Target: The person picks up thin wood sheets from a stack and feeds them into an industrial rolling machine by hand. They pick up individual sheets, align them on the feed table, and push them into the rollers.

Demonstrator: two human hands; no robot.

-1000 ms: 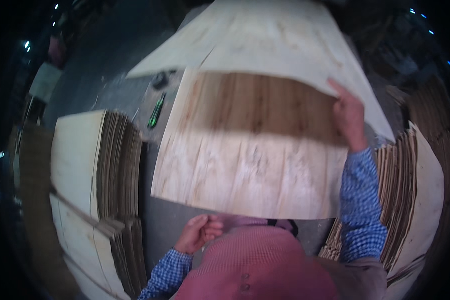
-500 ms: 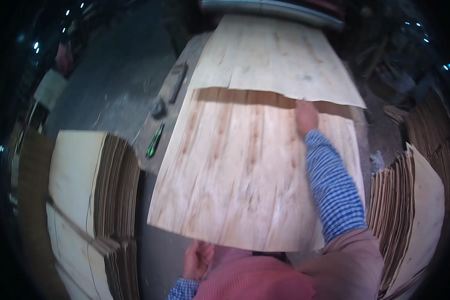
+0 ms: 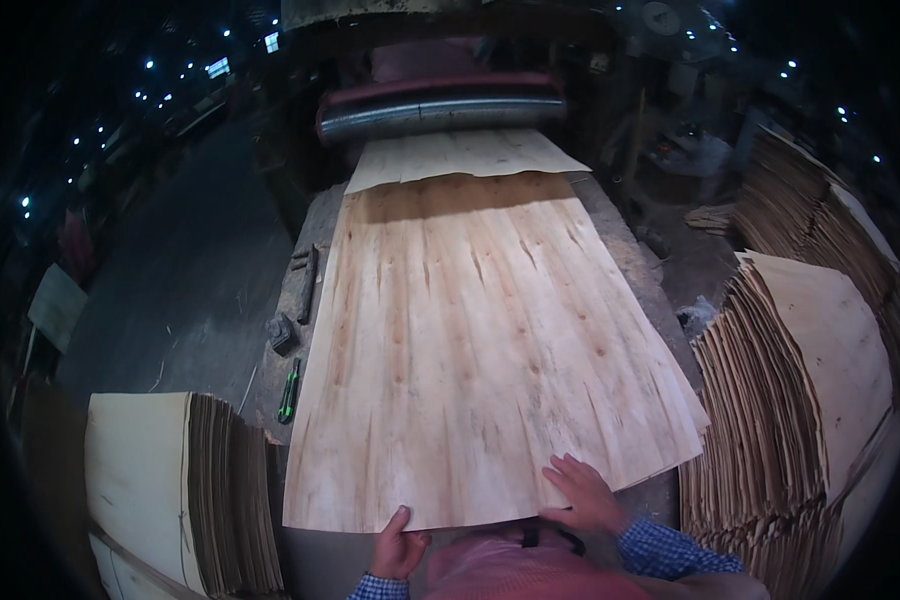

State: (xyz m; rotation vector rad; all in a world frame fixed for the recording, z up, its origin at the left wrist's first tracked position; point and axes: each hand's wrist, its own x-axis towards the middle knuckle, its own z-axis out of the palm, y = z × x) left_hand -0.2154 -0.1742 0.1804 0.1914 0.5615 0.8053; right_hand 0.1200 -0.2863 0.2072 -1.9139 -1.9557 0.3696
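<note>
Currently I see the wide wood veneer sheet [image 3: 460, 340] lying along the middle of the bench [image 3: 625, 245], running out to its near edge. My left hand [image 3: 400, 548] grasps the sheet's near edge, thumb on top; my right hand [image 3: 585, 495] is unclenched, fingers spread on the surface by the near right corner. Over the sheet's far end lies a second veneer sheet [image 3: 450, 155], reaching the metal roller [image 3: 440, 115]. Along the bench's left edge I make out a green utility knife [image 3: 289, 390] and a small dark block [image 3: 282, 335]. Veneer stacks [image 3: 135, 450] flank both near corners.
</note>
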